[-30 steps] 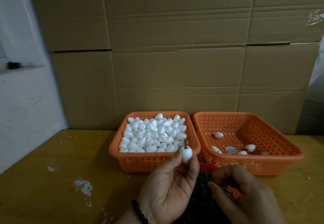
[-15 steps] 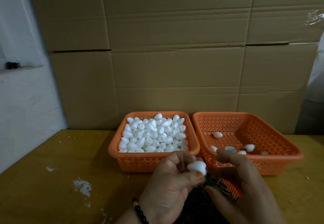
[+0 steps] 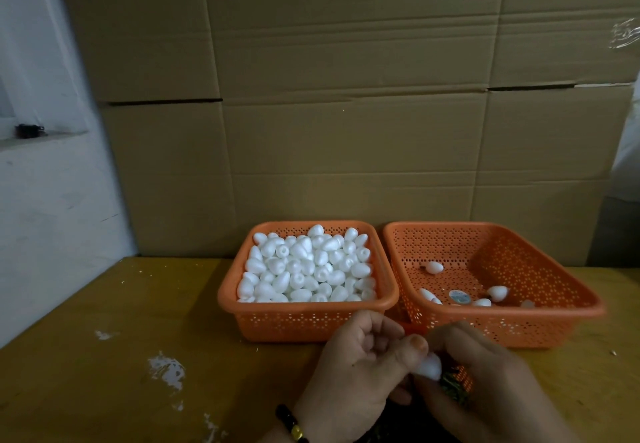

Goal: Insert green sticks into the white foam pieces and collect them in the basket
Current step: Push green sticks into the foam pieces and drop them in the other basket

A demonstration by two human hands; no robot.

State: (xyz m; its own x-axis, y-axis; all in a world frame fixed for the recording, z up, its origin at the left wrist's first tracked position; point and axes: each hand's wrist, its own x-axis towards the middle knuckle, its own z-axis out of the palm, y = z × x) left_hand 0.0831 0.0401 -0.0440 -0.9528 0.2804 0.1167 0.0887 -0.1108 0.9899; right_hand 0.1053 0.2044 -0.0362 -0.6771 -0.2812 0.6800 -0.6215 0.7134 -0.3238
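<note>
My left hand [image 3: 360, 366] pinches a white foam piece [image 3: 429, 369] between thumb and fingers, low at the table's front. My right hand [image 3: 485, 387] is right beside it, its fingers curled down against the foam piece and over a dark pile of green sticks [image 3: 453, 389]. What those fingers hold is hidden. The left orange basket [image 3: 242, 304] is heaped with plain white foam pieces [image 3: 304, 269]. The right orange basket [image 3: 554, 307] holds a few foam pieces [image 3: 497, 292], some with a short stick showing.
A small orange tray [image 3: 465, 376] under my hands holds the sticks. Stacked cardboard boxes [image 3: 346, 113] form a wall directly behind both baskets. A white wall [image 3: 41, 200] borders the left. The yellow wooden table [image 3: 121, 356] has white paint marks.
My left hand has lowered the foam piece from in front of the baskets to just above the stick pile. My right hand has closed in beside it, and the stick on top has gone from view.
</note>
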